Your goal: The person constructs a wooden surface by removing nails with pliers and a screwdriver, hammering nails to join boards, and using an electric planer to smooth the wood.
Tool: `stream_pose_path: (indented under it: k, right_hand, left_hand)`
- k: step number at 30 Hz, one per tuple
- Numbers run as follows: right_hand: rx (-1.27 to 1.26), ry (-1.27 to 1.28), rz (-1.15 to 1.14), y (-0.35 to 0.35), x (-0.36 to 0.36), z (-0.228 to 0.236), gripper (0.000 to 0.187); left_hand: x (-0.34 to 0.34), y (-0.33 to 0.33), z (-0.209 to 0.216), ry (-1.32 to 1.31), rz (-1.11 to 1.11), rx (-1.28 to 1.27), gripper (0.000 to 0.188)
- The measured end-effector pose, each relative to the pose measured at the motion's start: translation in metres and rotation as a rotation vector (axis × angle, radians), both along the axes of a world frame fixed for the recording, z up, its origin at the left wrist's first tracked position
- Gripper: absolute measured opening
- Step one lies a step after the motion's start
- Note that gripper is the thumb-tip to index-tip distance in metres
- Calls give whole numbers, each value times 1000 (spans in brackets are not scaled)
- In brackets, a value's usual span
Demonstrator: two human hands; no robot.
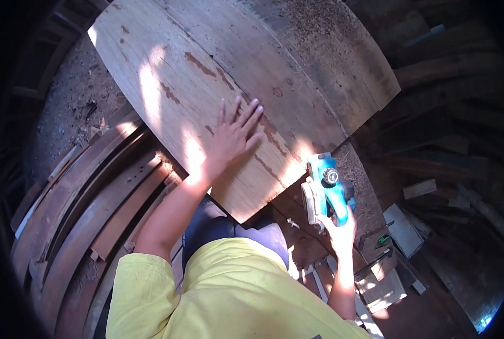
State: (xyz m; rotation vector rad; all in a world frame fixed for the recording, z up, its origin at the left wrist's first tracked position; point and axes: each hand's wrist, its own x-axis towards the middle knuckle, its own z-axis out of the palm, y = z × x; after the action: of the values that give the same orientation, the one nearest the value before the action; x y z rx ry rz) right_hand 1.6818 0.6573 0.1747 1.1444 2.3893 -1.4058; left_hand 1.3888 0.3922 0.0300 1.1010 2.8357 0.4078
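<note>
My left hand [236, 135] lies flat on a wide wooden panel [167, 68], its fingers spread toward the far side. Brown, rough patches mark the pale boards around it. Off the panel's near right corner, my right hand [341, 229] grips the rear handle of a blue electric hand planer [332, 192]. The planer is tilted on its side, its flat metal sole turned toward the panel. A round dark knob shows on its front. Whether the planer touches the panel's edge I cannot tell.
Long planks [88, 226] are stacked on the left. Sawdust [314, 28] covers the panel's far right part. Wood offcuts [404, 231] and a small green object [383, 240] lie at the right. Sunlight patches fall across the panel.
</note>
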Motion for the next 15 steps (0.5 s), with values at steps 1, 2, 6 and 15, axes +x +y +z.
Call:
stream_pose_path:
  k: [1,2,6,15]
  right_hand:
    - [10,1,36,9,-2,-3,44]
    - [74,-71,86,15,-13,3,39]
    - [170,-10,254,43,-15,-9,31]
    - [106,159,429,34,-91,-27,56]
  left_hand:
    - [5,2,3,38,41,-28,68]
    - [7,3,8,61,73,-21,66]
    - [14,-3,-2,117,86,-31,61]
    - [-91,-81,-49,315,991,-67,61]
